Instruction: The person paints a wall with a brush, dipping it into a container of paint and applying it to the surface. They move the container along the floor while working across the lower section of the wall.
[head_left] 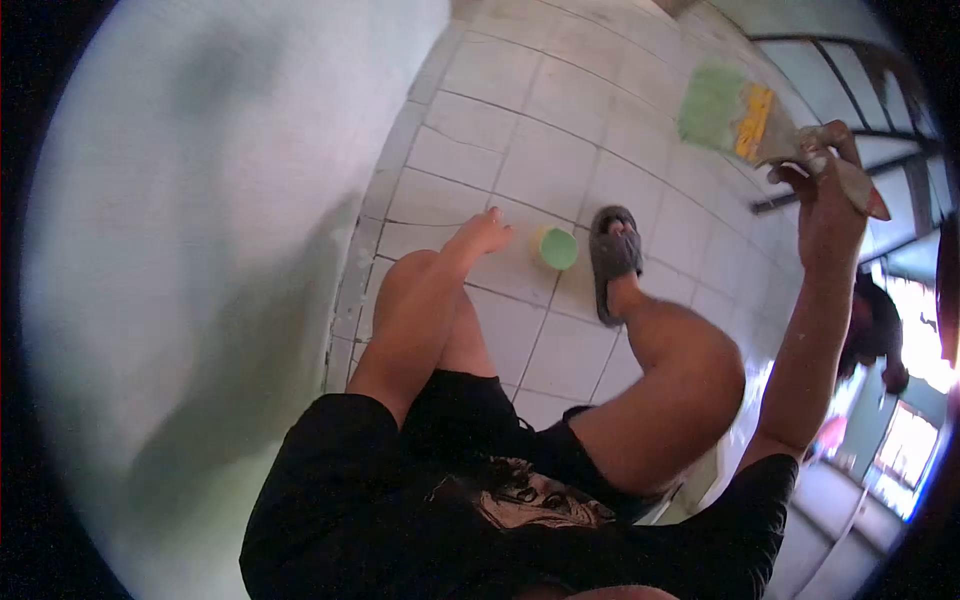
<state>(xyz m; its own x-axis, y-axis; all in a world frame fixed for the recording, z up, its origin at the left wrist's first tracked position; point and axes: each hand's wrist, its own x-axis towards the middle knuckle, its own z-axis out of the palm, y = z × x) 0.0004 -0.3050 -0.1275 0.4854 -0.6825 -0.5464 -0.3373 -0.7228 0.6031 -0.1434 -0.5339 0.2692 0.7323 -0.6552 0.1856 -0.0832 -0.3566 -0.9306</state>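
Note:
My left hand reaches low over the tiled floor, its fingers loosely apart and nothing in them. Just to its right stands a small pale yellow container with a green top surface. Raised at the right, my right hand is closed around a putty knife; the reddish end of the tool sticks out past the wrist side, and the fingers hide its middle. Beyond that hand, a green sheet or bag with a yellow-orange part lies on the floor.
A pale wall rises close on the left, with a shadow on it. My foot in a grey slipper rests beside the container. Dark metal frame bars stand at the upper right. Bright windows show at the far right.

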